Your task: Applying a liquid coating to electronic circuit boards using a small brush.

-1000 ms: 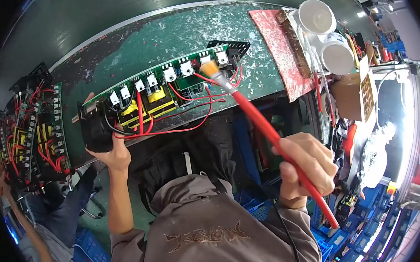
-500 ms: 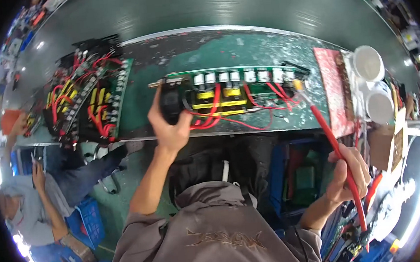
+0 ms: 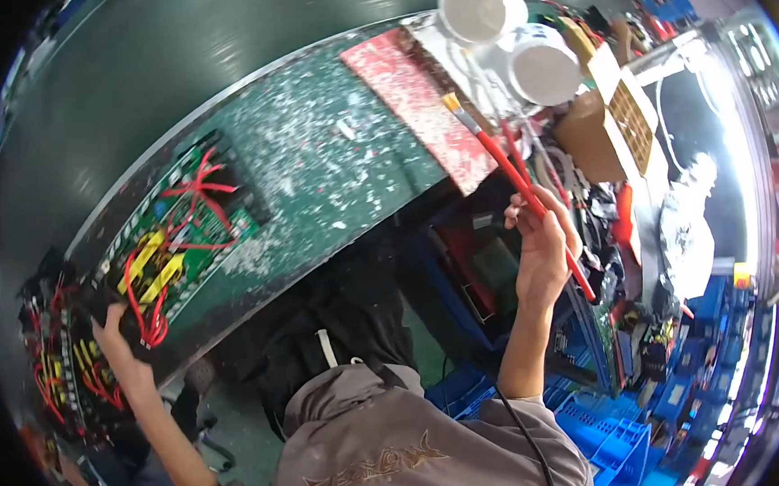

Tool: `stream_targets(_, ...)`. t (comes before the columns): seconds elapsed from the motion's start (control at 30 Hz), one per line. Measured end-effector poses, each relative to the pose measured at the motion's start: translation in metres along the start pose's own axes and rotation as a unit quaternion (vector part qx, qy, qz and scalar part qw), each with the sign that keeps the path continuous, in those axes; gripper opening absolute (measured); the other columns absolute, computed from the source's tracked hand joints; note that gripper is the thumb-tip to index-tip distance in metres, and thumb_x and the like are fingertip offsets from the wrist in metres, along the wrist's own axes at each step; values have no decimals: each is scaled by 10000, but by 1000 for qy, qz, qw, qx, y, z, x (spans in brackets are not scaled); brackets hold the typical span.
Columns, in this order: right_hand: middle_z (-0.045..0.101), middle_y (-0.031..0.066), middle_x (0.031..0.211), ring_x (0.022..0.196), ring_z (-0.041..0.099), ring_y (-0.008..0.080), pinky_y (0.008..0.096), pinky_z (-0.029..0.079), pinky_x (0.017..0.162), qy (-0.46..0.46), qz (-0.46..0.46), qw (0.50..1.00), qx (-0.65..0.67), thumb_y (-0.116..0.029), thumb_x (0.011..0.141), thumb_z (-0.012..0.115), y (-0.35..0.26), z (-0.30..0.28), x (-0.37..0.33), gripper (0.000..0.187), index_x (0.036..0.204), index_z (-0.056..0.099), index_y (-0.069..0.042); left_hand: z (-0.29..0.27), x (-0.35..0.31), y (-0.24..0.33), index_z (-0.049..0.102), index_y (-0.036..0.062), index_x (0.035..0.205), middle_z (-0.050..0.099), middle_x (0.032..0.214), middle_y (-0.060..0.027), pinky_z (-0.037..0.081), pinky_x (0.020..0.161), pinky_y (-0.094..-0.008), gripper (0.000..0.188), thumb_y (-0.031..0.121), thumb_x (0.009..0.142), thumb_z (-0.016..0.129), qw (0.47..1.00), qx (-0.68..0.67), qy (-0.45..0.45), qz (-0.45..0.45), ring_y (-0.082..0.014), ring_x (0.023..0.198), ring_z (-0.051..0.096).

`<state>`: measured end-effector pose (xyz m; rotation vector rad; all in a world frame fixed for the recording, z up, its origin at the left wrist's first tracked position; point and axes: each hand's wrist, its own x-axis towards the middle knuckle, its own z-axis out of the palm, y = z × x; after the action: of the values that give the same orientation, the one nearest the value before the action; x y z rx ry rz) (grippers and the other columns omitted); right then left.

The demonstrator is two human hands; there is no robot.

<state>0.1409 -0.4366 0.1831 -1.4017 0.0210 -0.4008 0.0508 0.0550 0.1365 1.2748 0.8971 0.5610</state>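
My right hand is closed round the long red handle of a paintbrush. The brush points up and left, its pale yellow bristles over the red, white-speckled board. At the left of the bench, my left hand grips the dark near end of a circuit board. That board carries yellow-wrapped transformers, white parts along one edge and loose red wires. It lies tilted on the bench, and my left fingers are partly hidden by its black end part.
More wired circuit boards lie beyond my left hand. Two white tubs stand at the back right beside an open cardboard box. White flecks cover the green bench top. Blue crates sit low at the right.
The view has turned to the right, so the bench now slants. The brush has come away from the circuit board, over the red board. My left hand stays on the circuit board.
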Motion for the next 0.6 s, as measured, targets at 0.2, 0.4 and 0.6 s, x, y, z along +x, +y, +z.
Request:
stream_targets(0.2, 591, 79, 774, 690, 575, 122, 235, 460, 610, 90, -99, 984, -116, -111, 956, 523, -15, -23, 63, 202, 1048, 577, 61, -40, 22, -1, 563, 28, 1178, 597, 1141, -54, 456, 889, -320, 383, 152, 823, 635, 991, 119, -62, -18, -180, 1031, 579)
stream_targets(0.4, 639, 91, 776, 654, 592, 122, 241, 487, 607, 38, -74, 988, -131, -101, 952, 547, -11, -21, 79, 169, 1021, 604, 43, -46, 31, -8, 468, -3, 1310, 540, 1256, -102, 387, 975, -350, 528, 246, 866, 608, 986, 159, -44, -22, -219, 1136, 518)
stream_targets(0.6, 671, 121, 792, 656, 635, 145, 254, 523, 611, 22, -32, 990, -137, -138, 968, 535, 5, -9, 79, 218, 1021, 610, 59, -41, 31, 5, 438, -25, 1328, 524, 1268, -108, 345, 1008, -350, 547, 281, 898, 580, 957, 285, -58, 20, -223, 1158, 490)
